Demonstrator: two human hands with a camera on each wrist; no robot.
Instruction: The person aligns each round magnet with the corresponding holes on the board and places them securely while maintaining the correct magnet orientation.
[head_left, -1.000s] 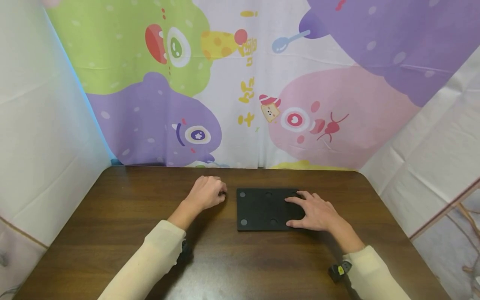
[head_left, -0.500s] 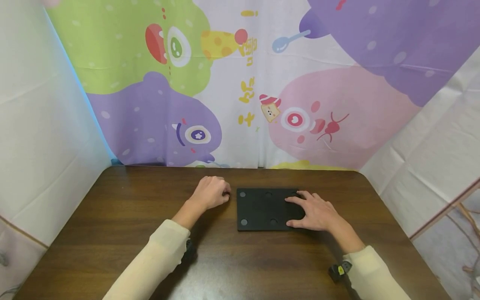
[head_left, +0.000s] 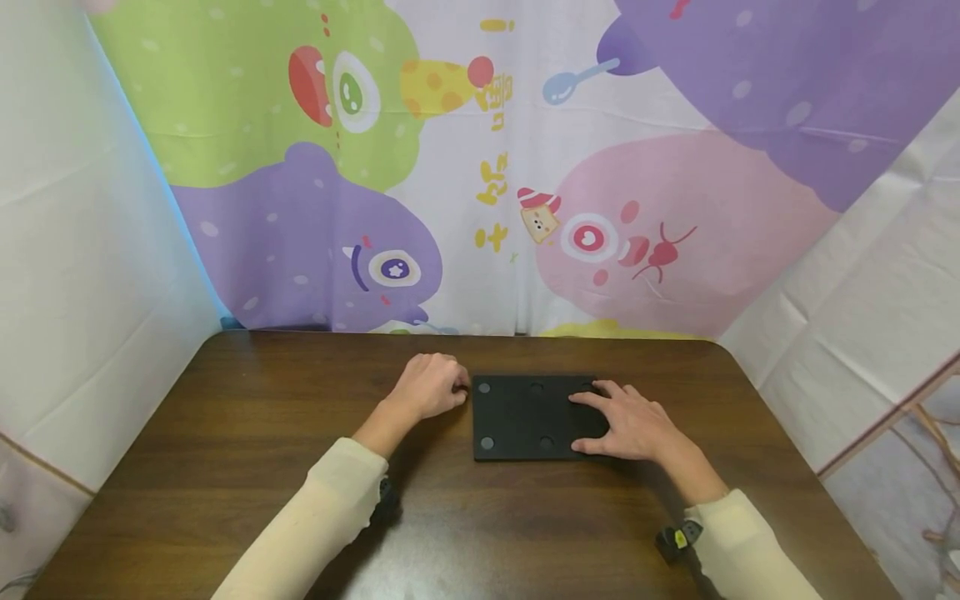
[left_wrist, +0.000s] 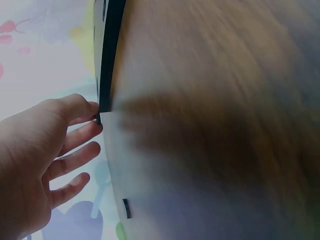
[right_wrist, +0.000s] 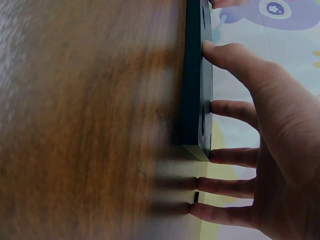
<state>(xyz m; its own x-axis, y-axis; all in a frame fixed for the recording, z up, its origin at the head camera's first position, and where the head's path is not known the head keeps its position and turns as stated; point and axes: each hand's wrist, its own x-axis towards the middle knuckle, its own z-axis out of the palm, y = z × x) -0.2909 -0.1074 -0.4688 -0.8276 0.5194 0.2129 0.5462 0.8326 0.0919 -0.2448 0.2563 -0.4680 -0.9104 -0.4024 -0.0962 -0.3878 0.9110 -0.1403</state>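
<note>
A black rectangular board lies flat on the brown table, with several round marks set in its top. The two marks at its left end look greyer than the others. Just off the board's upper left corner, my left hand pinches a small thin dark piece between thumb and index finger. The piece overlaps the board's end in the left wrist view. My right hand rests on the board's right end with fingers spread and fairly straight. In the right wrist view its thumb touches the top face and two fingertips reach past the board's end.
A cloth backdrop with cartoon figures hangs along the table's far edge. White side panels flank the table. Small dark bits show at the far edge in the wrist views.
My left hand has moved steadily right, up to the board's left edge. The right hand and the board have stayed in place.
</note>
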